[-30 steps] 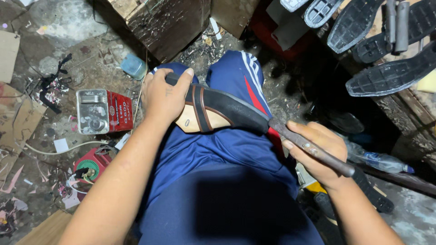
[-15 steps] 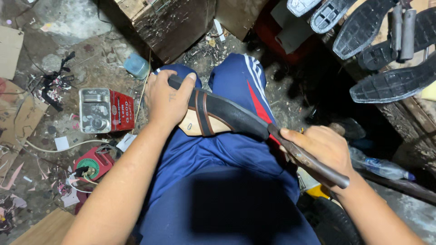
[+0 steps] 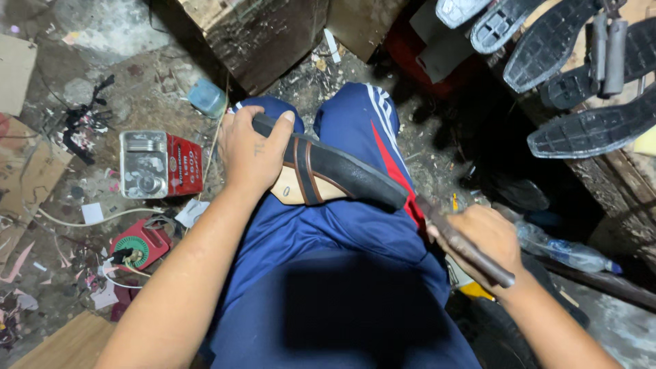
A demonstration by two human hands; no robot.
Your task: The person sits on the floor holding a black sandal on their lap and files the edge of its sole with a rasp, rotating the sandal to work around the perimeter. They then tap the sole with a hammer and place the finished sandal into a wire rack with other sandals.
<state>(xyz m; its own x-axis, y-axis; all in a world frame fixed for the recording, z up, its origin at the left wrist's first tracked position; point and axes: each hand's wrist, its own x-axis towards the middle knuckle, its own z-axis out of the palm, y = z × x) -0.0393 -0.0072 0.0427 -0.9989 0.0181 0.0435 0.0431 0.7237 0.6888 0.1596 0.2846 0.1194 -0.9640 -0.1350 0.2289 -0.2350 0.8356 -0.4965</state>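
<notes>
So the shoe [image 3: 335, 174] is lying sole-side-up across the person's lap, on the blue track pants [image 3: 328, 246]; black sole, tan leather and a brown strap showing underneath; the left hand [image 3: 249, 154] is wrapped tight around its heel end, thumb over the top edge, fingers pressed in underneath; the toe end points away from that grip toward the right hand [image 3: 482, 239], which is closed in a fist around a dark metal rasp [image 3: 465, 242] whose tip touches the toe of the sole; out past the left-hand grip, on the messy floor, sits a red glue tin [image 3: 160, 164] and nearer the person a red tape measure [image 3: 140, 244]; beyond the right hand hang several black rubber soles [image 3: 588, 130], and just past the wrist lies a clear plastic bottle [image 3: 564, 251].
</notes>
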